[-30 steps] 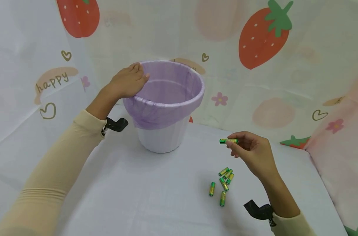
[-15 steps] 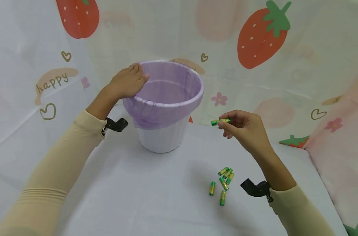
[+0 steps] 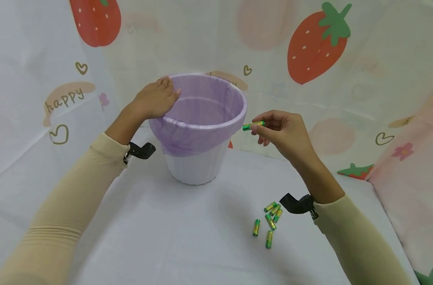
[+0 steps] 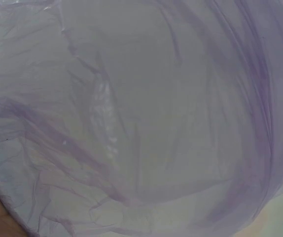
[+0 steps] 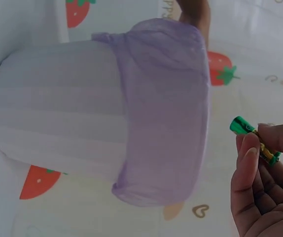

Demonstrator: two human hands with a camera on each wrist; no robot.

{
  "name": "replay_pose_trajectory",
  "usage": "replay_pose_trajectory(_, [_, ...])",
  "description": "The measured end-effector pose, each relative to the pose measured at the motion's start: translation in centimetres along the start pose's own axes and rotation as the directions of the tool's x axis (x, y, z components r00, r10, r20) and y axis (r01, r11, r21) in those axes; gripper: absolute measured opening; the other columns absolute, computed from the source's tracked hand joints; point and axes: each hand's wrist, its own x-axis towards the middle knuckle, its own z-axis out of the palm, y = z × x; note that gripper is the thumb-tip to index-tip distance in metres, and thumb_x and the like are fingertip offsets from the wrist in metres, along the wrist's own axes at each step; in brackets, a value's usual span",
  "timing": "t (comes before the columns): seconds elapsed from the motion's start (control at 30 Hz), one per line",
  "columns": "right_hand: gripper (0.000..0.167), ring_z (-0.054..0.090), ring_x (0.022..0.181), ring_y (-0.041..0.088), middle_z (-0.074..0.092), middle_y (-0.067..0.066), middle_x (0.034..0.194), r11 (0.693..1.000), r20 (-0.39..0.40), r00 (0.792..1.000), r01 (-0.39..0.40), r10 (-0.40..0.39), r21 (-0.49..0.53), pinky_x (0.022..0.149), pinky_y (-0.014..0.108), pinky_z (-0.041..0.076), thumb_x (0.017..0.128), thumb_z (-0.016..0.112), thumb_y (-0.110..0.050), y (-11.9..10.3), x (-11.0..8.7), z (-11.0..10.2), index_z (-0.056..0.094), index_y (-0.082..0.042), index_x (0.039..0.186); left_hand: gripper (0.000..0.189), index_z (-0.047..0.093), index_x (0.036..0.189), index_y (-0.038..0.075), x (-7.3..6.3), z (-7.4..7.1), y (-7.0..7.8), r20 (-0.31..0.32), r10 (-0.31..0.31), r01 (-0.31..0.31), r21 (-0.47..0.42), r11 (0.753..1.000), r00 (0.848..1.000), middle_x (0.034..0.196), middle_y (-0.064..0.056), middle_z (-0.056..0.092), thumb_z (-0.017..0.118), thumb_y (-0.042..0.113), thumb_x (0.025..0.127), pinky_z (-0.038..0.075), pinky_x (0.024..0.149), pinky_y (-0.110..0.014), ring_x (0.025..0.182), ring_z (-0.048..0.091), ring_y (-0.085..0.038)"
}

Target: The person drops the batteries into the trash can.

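A white trash bin point(image 3: 193, 168) stands upright, lined with a purple plastic bag point(image 3: 198, 140) folded over its rim. My left hand point(image 3: 155, 99) holds the bin's rim on the left side, its thumb at the inner edge and its fingertips mostly hidden. Between the thumb and fingers of my right hand point(image 3: 282, 132), a green and yellow battery point(image 3: 253, 126) is pinched, just outside the bin's right rim. The right wrist view shows this battery point(image 5: 241, 125) held off the side of the bin's mouth. Inside the liner point(image 4: 151, 98), the left wrist view shows only translucent wrinkled plastic.
Several loose batteries point(image 3: 270, 222) lie on the white tablecloth point(image 3: 159, 237), right of the bin and below my right hand. Behind stands a cloth backdrop point(image 3: 266, 83) printed with strawberries, hearts and flowers. A pinkish cloth side point(image 3: 412, 190) borders the right.
My right hand has risen and moved left with the battery, from above the loose batteries to beside the bin's rim. The left hand and bin have stayed in place.
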Motion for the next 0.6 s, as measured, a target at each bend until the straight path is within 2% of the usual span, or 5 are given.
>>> replay_pose_trajectory(0.33, [0.019, 0.066, 0.064, 0.023, 0.072, 0.020, 0.089, 0.998, -0.006, 1.000, -0.002, 0.002, 0.057, 0.060, 0.027, 0.058, 0.088, 0.081, -0.014, -1.0, 3.1, 1.1, 0.075, -0.003, 0.103, 0.072, -0.002, 0.155, -0.014, -0.2, 0.0, 0.1, 0.003, -0.006, 0.006, 0.003, 1.000, 1.000, 0.164, -0.031, -0.005, 0.006, 0.042, 0.109, -0.001, 0.125, -0.051, 0.154, -0.007, -0.041])
replay_pose_trajectory(0.4, [0.019, 0.066, 0.064, 0.023, 0.072, 0.022, 0.089, 0.999, -0.012, 1.000, -0.008, 0.008, 0.041, 0.056, 0.025, 0.055, 0.089, 0.080, -0.017, -1.4, 3.7, 1.2, 0.075, -0.005, 0.103, 0.072, -0.001, 0.154, -0.015, -0.1, -0.1, 0.2, -0.004, 0.000, 0.000, 0.006, 1.000, 1.000, 0.164, -0.032, -0.004, 0.006, 0.042, 0.109, 0.000, 0.125, -0.051, 0.154, -0.006, -0.041])
replay_pose_trajectory(0.53, [0.018, 0.066, 0.063, 0.020, 0.073, 0.017, 0.085, 0.999, -0.017, 0.999, -0.037, 0.037, 0.003, 0.046, 0.022, 0.045, 0.089, 0.080, -0.019, -1.8, 4.9, 1.6, 0.076, -0.007, 0.103, 0.072, 0.001, 0.154, -0.016, -0.1, -0.1, 0.1, -0.016, 0.010, -0.010, 0.012, 1.000, 1.000, 0.164, -0.033, -0.002, 0.008, 0.040, 0.110, 0.001, 0.125, -0.050, 0.154, -0.004, -0.042])
replay_pose_trajectory(0.6, [0.018, 0.066, 0.064, 0.022, 0.074, 0.012, 0.083, 0.999, -0.014, 0.998, -0.054, 0.054, 0.003, 0.048, 0.022, 0.047, 0.089, 0.079, -0.017, -1.9, 5.6, 1.8, 0.076, -0.006, 0.102, 0.072, 0.001, 0.154, -0.016, -0.1, 0.0, 0.0, -0.016, 0.008, -0.008, 0.009, 1.000, 1.000, 0.164, -0.033, -0.002, 0.008, 0.040, 0.110, 0.001, 0.125, -0.050, 0.154, -0.004, -0.042])
